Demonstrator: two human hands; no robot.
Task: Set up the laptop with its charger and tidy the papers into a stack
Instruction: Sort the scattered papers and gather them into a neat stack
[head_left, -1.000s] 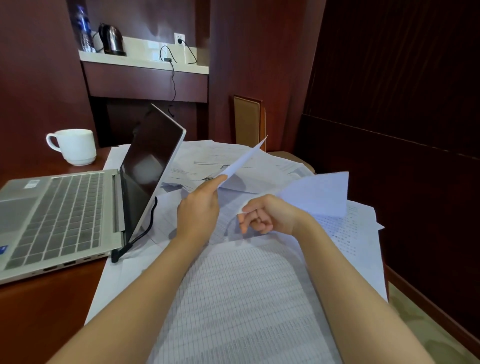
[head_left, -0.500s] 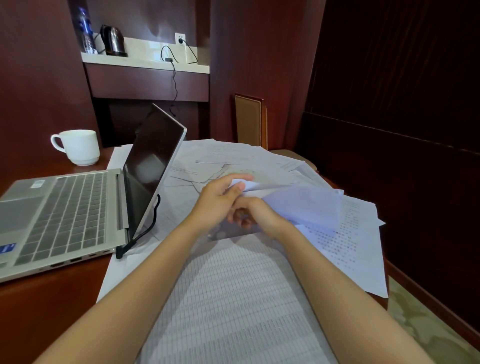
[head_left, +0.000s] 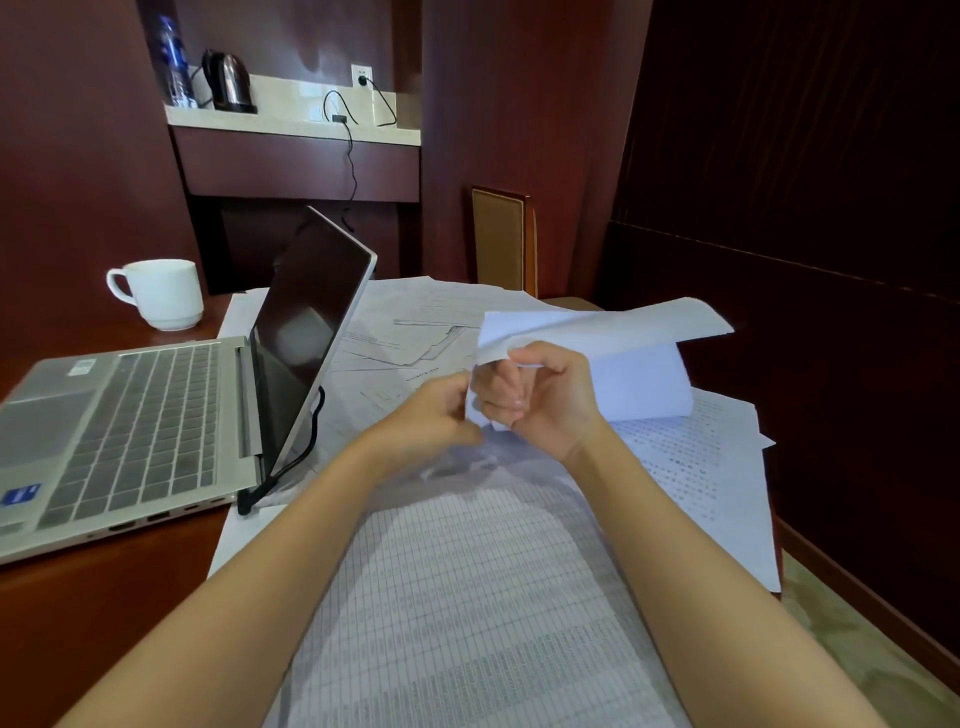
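- Head view, nearest: a large white sheet printed with a fine grid of rows (head_left: 467, 597) lies flat on the glossy red-brown wooden worktop (head_left: 78, 623), running under both bare forearms.
- The right hand (head_left: 540, 400) has its grip curled tight round one corner of a thin bundle of plain white sheets (head_left: 623, 353). The bundle is lifted off the worktop and bows over to the right.
- The left hand (head_left: 431, 415) sits just beside it, curled fingers against the same corner. Whether its grip pinches the paper I cannot tell.
- Under the bundle, to the right, flat sheets covered in small dotted print (head_left: 691, 467) overhang the worktop's edge.
- To the left, an open silver laptop with grey keys (head_left: 130, 415) stands on the worktop, its dark glossy screen (head_left: 311, 332) tilted back.
- A black rubbery charger cable (head_left: 306, 447) is plugged in at the laptop's corner by the hinge and curves up behind the screen, lying on paper.
- Beyond the hands, more loose printed papers (head_left: 415, 332) lie overlapped and askew.
- A round white ceramic mug (head_left: 161, 293) stands upright behind the laptop; its inside is hidden.
- A wooden chair with a tan padded back (head_left: 501, 241) stands past the papers.
- On the pale stone shelf (head_left: 291, 122): a shiny steel kettle (head_left: 228, 83) and a clear plastic bottle with a blue label (head_left: 174, 62), contents unclear. A black lead runs from the white wall socket (head_left: 362, 77).
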